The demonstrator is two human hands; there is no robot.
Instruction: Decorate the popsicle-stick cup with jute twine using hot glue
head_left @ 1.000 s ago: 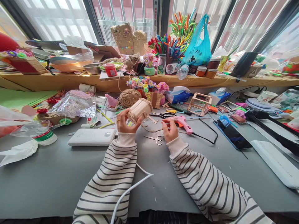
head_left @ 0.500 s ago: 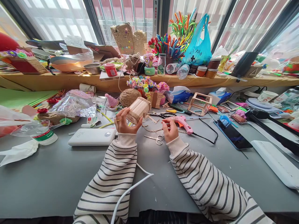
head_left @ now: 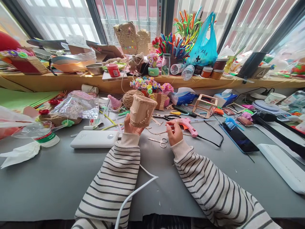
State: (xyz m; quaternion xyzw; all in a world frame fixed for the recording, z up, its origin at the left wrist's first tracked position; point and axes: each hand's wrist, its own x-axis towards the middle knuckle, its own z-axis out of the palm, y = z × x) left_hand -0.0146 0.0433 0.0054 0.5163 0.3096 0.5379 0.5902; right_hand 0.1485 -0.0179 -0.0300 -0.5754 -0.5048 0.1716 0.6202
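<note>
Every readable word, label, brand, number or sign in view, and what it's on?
"大…房": blue plastic bag, middle character unclear.
"+" (dark cross sign): same bag.
Too small or blurred: white power bank display, red-lidded jar label, glass bottle label, paper cup print, red marks on the window frame.
Stick-covered cup in the left hand: no text seen.

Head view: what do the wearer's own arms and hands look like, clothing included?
The left sleeve and right sleeve are long, loose and cream, with thin dark stripes running around the arm and plain cream cuffs. The left hand and right hand are ungloved. A white cable crosses in front of the left sleeve.
</note>
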